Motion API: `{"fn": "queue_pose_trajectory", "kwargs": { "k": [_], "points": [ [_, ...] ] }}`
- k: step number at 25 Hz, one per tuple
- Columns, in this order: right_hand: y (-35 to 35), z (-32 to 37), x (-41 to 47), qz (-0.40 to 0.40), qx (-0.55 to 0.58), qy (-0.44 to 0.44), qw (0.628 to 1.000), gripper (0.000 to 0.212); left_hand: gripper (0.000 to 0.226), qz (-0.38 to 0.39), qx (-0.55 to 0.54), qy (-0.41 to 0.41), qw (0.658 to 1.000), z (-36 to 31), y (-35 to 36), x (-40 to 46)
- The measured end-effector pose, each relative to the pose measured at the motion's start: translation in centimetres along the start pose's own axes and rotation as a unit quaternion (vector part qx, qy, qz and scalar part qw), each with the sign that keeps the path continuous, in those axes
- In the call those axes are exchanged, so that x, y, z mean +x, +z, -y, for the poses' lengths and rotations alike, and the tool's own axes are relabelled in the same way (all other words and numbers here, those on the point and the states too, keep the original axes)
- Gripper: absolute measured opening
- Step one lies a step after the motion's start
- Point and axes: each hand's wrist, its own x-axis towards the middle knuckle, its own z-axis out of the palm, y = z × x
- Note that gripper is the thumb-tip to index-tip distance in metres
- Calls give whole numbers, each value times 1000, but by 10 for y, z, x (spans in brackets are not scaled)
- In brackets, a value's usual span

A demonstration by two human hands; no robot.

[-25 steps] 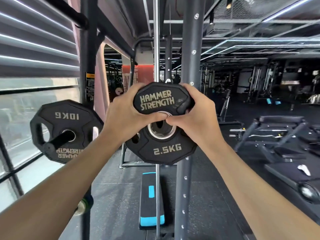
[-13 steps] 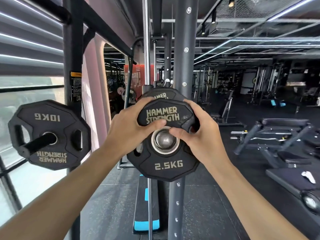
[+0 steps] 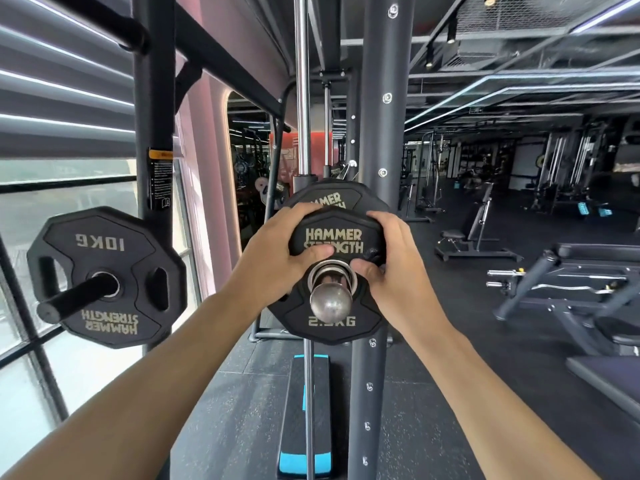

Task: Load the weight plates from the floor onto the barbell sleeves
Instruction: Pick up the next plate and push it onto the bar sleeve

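Observation:
A black 2.5 kg Hammer Strength plate (image 3: 329,327) sits on the steel barbell sleeve (image 3: 330,301), whose rounded end pokes out through the plate's hole toward me. My left hand (image 3: 277,252) grips the plate's upper left edge with the thumb by the hole. My right hand (image 3: 391,268) grips its right side. Just behind it on the same sleeve is a larger black plate (image 3: 332,195), mostly hidden.
A 10 kg plate (image 3: 104,275) hangs on a black storage peg (image 3: 76,299) at the left, by the window. The rack's dark upright (image 3: 381,133) and a chrome guide rod (image 3: 303,98) rise behind the plates. A blue-edged step (image 3: 304,427) lies on the floor below; benches stand at the right.
Both hands lined the 2.5 kg plate's hole up with the sleeve and pushed it on; the sleeve end now sticks out well past the plate.

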Motion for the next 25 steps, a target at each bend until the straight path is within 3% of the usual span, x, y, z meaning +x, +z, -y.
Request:
{"fn": "queue_pose_trajectory", "kwargs": {
  "k": [5, 13, 18, 20, 22, 25],
  "points": [
    [10, -21, 17, -7, 16, 15, 1000, 68, 59, -13, 16, 7, 1000, 16, 13, 17],
    [19, -29, 50, 35, -51, 48, 997, 63, 59, -53, 18, -28, 998, 38, 32, 40],
    [27, -41, 68, 54, -79, 76, 992, 63, 62, -18, 16, -59, 998, 47, 33, 59],
    [26, -41, 80, 76, -88, 69, 991, 72, 67, -14, -18, -47, 999, 53, 34, 67],
    [22, -39, 95, 91, -76, 66, 991, 95, 64, -10, -47, -42, 998, 55, 33, 77],
    [26, -41, 113, 100, -127, 25, 987, 111, 76, -51, 28, -26, 998, 64, 34, 92]
  ]
}}
